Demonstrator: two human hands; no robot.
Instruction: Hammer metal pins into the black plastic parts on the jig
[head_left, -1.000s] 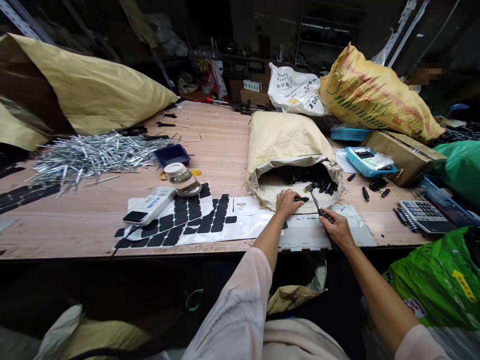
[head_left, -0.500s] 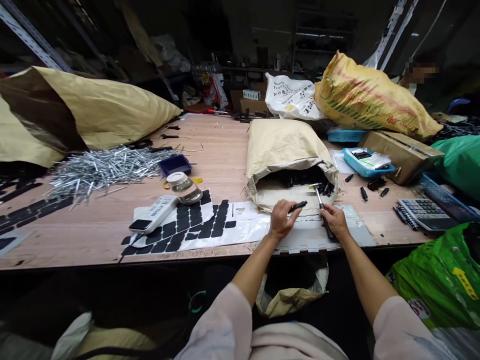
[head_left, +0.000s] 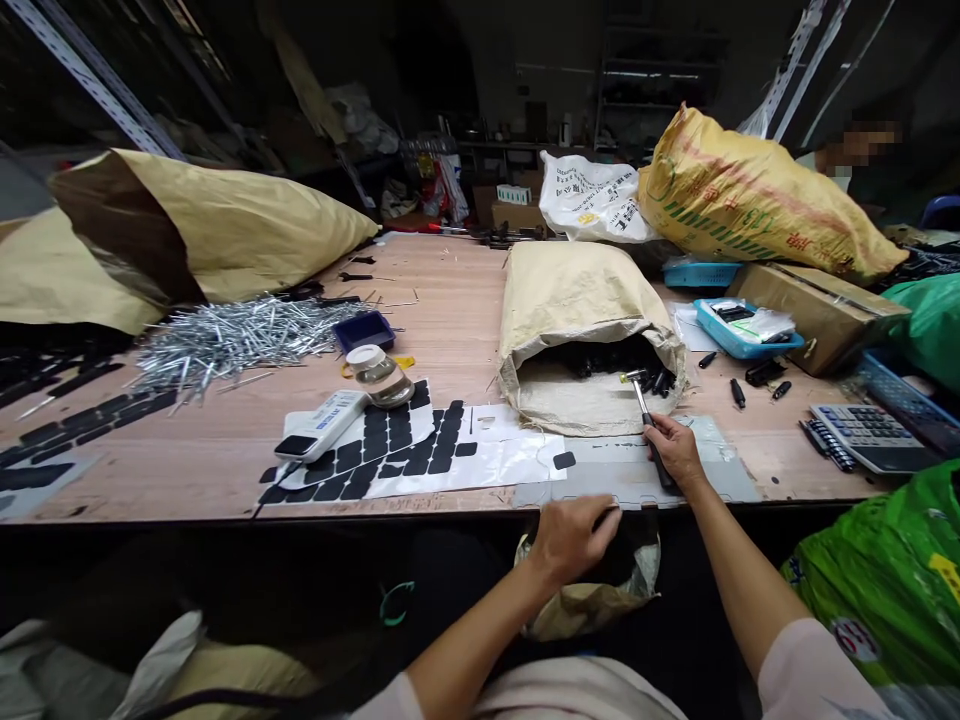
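My right hand point(head_left: 675, 448) is wrapped round the black grip of a small hammer point(head_left: 640, 396). The hammer's yellow and silver head points toward the mouth of a paper sack point(head_left: 581, 290) lying on the table, with black parts inside. Below the table's front edge, my left hand point(head_left: 571, 540) is above an open bag point(head_left: 592, 610). Its fingers are curled with the thumb alongside; a dark patch shows between them, and I cannot make out whether it is a held piece. A grey sheet point(head_left: 712, 465) lies under the hammer hand.
Left of the sack are a black-patched sheet point(head_left: 517, 450), a white box-shaped device point(head_left: 326, 425), a lidded jar point(head_left: 381, 378) and a heap of metal rods point(head_left: 240, 340). Loose black pieces point(head_left: 738, 392), a calculator point(head_left: 874, 438) and a blue basket point(head_left: 742, 328) lie right. A person is at the back right.
My left hand has moved down and toward me from above the table to the open bag; the black piece it held is no longer clearly visible. My right hand keeps the hammer in place.
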